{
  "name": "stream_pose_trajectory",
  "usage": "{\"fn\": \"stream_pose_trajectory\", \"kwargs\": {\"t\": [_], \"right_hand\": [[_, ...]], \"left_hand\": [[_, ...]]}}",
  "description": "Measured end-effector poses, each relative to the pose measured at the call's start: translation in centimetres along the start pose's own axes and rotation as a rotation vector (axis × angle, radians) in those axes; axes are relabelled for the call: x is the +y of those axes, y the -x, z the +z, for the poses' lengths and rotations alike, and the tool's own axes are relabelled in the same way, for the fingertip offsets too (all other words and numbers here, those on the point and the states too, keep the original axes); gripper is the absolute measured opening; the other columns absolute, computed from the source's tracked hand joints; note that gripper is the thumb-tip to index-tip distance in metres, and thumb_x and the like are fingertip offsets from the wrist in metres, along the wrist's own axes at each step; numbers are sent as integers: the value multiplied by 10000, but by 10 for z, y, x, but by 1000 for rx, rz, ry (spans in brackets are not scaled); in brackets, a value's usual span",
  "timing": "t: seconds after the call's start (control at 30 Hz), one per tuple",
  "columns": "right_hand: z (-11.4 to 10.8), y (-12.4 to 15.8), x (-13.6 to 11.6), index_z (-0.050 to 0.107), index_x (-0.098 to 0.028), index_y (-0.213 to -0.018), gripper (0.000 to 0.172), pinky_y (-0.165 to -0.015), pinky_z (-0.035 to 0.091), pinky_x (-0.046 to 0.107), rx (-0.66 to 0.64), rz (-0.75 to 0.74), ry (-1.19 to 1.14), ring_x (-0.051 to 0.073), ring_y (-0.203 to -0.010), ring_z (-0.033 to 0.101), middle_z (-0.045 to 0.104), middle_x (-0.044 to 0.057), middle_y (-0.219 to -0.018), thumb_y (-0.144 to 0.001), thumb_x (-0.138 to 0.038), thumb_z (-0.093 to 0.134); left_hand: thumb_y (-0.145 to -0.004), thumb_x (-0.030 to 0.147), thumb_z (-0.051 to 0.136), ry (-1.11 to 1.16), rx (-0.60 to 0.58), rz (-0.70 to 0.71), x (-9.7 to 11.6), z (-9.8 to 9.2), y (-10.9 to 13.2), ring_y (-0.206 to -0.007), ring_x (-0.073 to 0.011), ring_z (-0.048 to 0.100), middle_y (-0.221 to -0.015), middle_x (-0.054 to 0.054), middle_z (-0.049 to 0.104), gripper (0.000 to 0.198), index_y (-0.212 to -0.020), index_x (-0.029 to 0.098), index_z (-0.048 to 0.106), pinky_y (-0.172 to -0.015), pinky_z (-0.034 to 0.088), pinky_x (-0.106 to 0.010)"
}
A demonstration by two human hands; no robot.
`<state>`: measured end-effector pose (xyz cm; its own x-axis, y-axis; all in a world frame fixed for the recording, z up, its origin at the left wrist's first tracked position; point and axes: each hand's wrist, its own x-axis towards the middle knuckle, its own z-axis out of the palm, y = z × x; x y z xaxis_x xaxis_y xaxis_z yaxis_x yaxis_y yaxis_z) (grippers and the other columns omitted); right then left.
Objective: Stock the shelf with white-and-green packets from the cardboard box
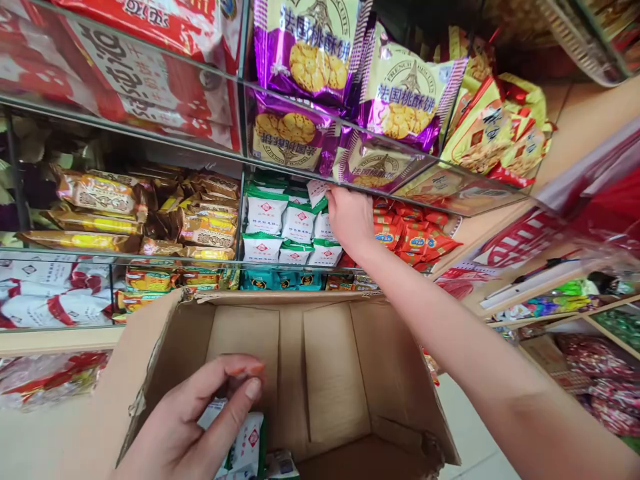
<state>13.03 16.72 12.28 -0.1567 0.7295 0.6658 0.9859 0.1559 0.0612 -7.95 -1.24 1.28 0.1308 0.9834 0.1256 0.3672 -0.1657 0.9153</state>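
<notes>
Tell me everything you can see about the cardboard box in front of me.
The cardboard box looks like plain brown corrugated card, open at the top, its rim worn and ragged, especially at the left. Inside, two lighter panels flank a darker strip. It sits right before the shelves, its near end cut off by the picture. Green-and-white packets show at its near left, beneath the left hand; whether the packets or hand touch the box is unclear.
</notes>
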Motion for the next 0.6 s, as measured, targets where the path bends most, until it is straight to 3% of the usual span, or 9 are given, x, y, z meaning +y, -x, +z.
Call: {"fn": "stream_pose_trajectory", "kwargs": {"t": [0.1,0.27,0.43,0.6], "right_hand": [[1,-7,-3,577,-150,-1068,335,-808,351,466,-11,35,96,283,-828,581,644,124,-817,-859,-181,318],[1,-16,3,534,-193,-1119,336,-839,366,482,-167,-42,1,309,-958,543,614,107,-1034,-801,-270,461],[8,-20,0,546,-112,-1092,323,-791,413,451,-98,16,122,317,-929,555,614,168,-999,-819,-226,416],[18,-28,-5,559,-60,-1080,387,-870,358,480,-4,4,147,291,-975,546,610,197,-990,-851,-104,249]], "left_hand": [[-739,429,553,-32,-38,23,-8,0,2,-729,-141,638,-786,52,676,206,-906,313,591,-627,498,-120],[-758,412,541,-23,-104,35,-15,1,-1,-733,-138,639,-793,51,675,189,-906,304,585,-642,495,-116],[-796,434,473,-61,-218,17,-21,6,2,-797,-163,637,-835,30,679,223,-941,293,567,-691,506,-164],[-800,471,450,-114,-318,-88,-26,12,6,-914,-162,608,-976,18,666,269,-981,309,564,-821,469,-198]]}}
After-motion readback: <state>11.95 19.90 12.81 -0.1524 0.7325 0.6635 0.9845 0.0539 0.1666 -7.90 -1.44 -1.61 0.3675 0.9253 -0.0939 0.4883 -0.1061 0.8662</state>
